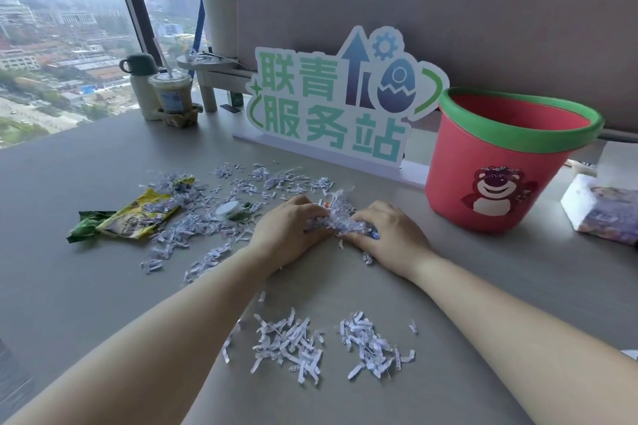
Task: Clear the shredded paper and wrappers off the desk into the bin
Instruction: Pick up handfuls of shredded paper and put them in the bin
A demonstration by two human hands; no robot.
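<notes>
Shredded paper (286, 345) (strips every way) across desk (86, 286)

- A bare strip of tabletop (448, 269) runs from the right hand (390, 235) to the bin (511, 166).
- The bin's mouth faces upward, its green rim higher than that hand.
- A standing sign (345, 103) walls the far side, just beside the bin.
- A white packet (600, 214) lies near the bin's right.
- Loose shredded paper (290, 342) litters the left and near side.

White shredded paper (293, 347) lies scattered over the grey desk (69, 286). A yellow wrapper (138, 214) and a crumpled green wrapper (88, 224) lie at its left. The pink, green-rimmed bin (500, 162) stands upright at right.
</notes>
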